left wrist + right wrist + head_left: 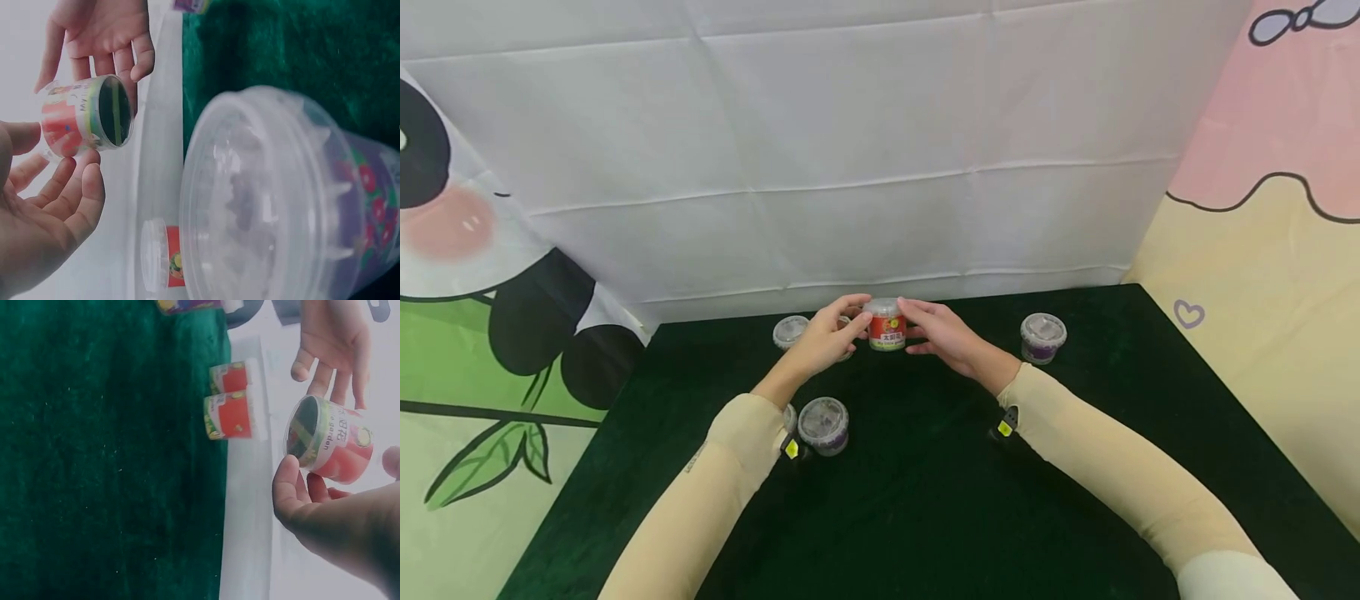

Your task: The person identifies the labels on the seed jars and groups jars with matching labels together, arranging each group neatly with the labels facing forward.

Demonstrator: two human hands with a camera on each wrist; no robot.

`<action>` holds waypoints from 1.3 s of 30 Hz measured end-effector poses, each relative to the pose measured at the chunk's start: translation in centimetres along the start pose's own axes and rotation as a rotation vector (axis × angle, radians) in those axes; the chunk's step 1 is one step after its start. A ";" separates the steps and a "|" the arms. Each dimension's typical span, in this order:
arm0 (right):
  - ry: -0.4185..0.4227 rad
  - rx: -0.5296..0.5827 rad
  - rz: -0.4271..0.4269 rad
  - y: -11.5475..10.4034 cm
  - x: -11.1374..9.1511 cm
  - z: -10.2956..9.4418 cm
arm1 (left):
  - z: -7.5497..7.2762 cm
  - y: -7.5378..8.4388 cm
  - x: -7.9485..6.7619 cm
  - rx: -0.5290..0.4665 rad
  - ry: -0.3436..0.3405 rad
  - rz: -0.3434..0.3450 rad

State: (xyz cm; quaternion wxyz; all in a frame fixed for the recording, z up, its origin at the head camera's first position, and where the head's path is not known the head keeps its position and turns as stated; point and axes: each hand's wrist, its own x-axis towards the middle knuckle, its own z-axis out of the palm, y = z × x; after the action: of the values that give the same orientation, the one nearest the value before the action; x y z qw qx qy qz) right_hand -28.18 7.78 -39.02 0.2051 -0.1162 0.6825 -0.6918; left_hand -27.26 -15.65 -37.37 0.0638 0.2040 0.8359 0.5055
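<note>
A small clear plastic tub (887, 332) with a red label and a clear lid is held up between both hands near the table's far edge. My left hand (829, 335) grips its left side with the thumb in front. Against the right side, my right hand (953, 340) holds it, the thumb up by the lid. In the left wrist view the tub (65, 122) is tilted and its dark base shows. From the right wrist view, the fingers of both hands surround the tub (340, 444).
Beside my left hand stand red-labelled tubs (232, 415), partly hidden in the head view. A purple tub (824, 427) stands near my left wrist, with another partly behind the sleeve. One more purple tub (1042, 338) is at the right. Dark green cloth (925, 500) covers the table.
</note>
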 end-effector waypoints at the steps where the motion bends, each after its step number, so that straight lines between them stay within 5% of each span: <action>1: 0.006 -0.003 0.007 0.1 0.3 0.0 | -0.1 -0.2 0.2 0.005 -0.004 -0.006; 10: 0.049 -0.035 0.028 1.3 2.0 0.1 | 0.0 -1.6 1.6 0.066 -0.023 -0.061; 20: 0.134 0.046 0.006 3.4 3.5 1.3 | 0.3 -2.6 2.4 0.159 -0.052 -0.147; 39: 0.222 0.006 0.020 5.5 4.7 2.6 | 0.3 -2.8 2.7 0.322 -0.179 -0.138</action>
State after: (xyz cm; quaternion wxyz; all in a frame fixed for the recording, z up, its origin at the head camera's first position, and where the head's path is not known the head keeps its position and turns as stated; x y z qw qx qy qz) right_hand -30.53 3.50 -44.89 0.1355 -0.0314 0.7002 -0.7002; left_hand -30.38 -15.46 -39.69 0.1392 0.1978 0.9090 0.3394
